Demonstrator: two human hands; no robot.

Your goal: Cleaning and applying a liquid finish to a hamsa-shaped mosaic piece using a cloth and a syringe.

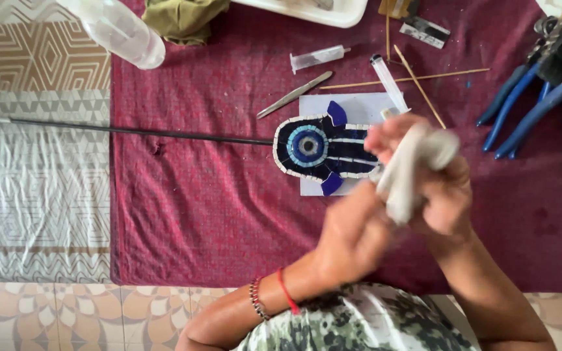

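A blue and white mosaic piece [317,148], shaped like a hand with an eye ring, lies on a white sheet [359,107] on the maroon cloth [196,195]. Just right of it, both my hands hold a crumpled white rag [411,170] above the cloth. My right hand [440,188] wraps the rag from the right. My left hand [352,234], with red and beaded bracelets at the wrist, grips the rag's lower part. The hands are blurred by motion and hide the mosaic's right end.
Blue-handled pliers [528,107] lie at the right edge. Two syringes [317,58] [388,81], thin wooden sticks [411,78] and a metal tool [294,94] lie behind the mosaic. A plastic bottle [121,29], an olive cloth [183,18] and a white tray [320,12] sit farther back. A black rod [118,129] crosses left.
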